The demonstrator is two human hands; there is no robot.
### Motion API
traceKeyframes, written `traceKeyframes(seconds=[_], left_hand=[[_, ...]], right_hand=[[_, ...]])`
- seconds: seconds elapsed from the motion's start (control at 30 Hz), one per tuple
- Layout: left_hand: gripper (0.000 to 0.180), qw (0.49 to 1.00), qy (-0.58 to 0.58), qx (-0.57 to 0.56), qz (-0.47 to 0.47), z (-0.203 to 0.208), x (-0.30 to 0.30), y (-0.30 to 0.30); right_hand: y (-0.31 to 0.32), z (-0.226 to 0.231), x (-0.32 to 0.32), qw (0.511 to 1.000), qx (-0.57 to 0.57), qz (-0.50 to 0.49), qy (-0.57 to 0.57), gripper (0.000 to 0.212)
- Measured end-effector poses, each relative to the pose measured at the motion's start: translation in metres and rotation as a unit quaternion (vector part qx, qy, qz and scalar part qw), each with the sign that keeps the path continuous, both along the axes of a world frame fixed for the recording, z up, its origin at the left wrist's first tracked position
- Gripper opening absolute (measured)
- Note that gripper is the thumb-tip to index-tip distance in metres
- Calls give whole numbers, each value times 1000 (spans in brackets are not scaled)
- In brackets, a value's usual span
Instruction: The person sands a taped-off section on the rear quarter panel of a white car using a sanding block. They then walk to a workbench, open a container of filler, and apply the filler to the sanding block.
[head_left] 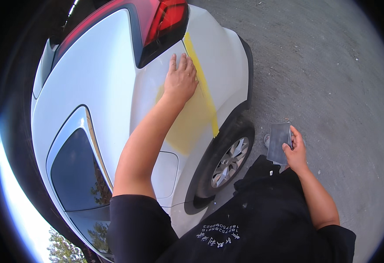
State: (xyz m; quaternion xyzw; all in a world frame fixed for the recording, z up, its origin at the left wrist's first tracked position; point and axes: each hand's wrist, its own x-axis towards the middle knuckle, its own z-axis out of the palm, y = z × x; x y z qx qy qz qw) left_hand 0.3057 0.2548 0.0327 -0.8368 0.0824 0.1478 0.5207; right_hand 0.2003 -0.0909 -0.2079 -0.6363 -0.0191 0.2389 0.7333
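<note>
My left hand (181, 82) lies flat on the rear side panel of a white car (97, 65), just below the tail light (167, 21). Its fingers are stretched out and hold nothing. Beneath and beside this hand, a smooth pale yellow patch (186, 125), like body filler, covers part of the panel. A strip of yellow masking tape (203, 87) runs along the patch's right edge, down towards the wheel arch. Away from the car, on the right, my right hand (296, 152) grips a flat, dark grey rectangular sanding sheet (278, 141), its thumb on top.
The car's rear wheel (230, 163) stands below the panel, close to my legs. A fuel flap (164, 174) and a dark side window (76, 173) lie left of it. Grey rough ground (332, 79) stretches along the right. The bumper juts out at the top.
</note>
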Motion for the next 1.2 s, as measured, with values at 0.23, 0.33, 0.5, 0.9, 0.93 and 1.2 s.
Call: traceKeyframes(seconds=[0.23, 0.33, 0.5, 0.9, 0.93, 1.2], left_hand=[[40, 989, -3, -133, -56, 2, 4, 1], [27, 943, -106, -310, -56, 6, 2, 17], [17, 874, -276, -389, 92, 28, 1, 25], [35, 895, -201, -186, 353, 38, 79, -22], [35, 896, -195, -178, 358, 37, 82, -23], [18, 871, -134, -159, 446, 39, 110, -27]], right_hand=[[-6, 4, 6, 999, 26, -22, 6, 62], [-10, 1, 9, 1000, 21, -22, -2, 63], [-7, -1, 10, 998, 50, -38, -1, 62], [-4, 0, 10, 999, -40, -16, -11, 62], [-6, 1, 10, 1000, -19, -22, 4, 63], [-17, -10, 11, 998, 22, -50, 18, 63]])
